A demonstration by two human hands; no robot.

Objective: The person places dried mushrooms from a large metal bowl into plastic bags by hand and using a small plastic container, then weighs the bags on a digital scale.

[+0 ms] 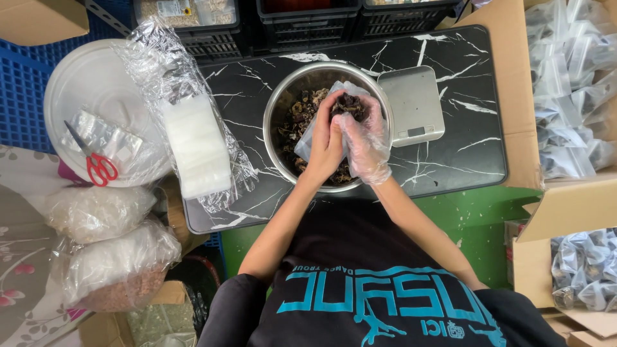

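Observation:
A steel bowl (275,109) of dark dried mushroom pieces (297,110) stands on a black marble-pattern table (463,148). Over the bowl, my bare left hand (323,146) holds a small clear plastic bag (307,138) by its mouth. My right hand (365,144), in a thin clear glove, grips a clump of the dark pieces (350,103) at the bag's opening. The two hands touch each other.
A small silver scale (414,106) sits right of the bowl. A stack of clear bags (196,144) lies to the left in wrap. Red-handled scissors (98,168) rest on a white round lid (90,83). Cardboard boxes of filled bags (572,83) stand to the right, and black crates (308,22) behind.

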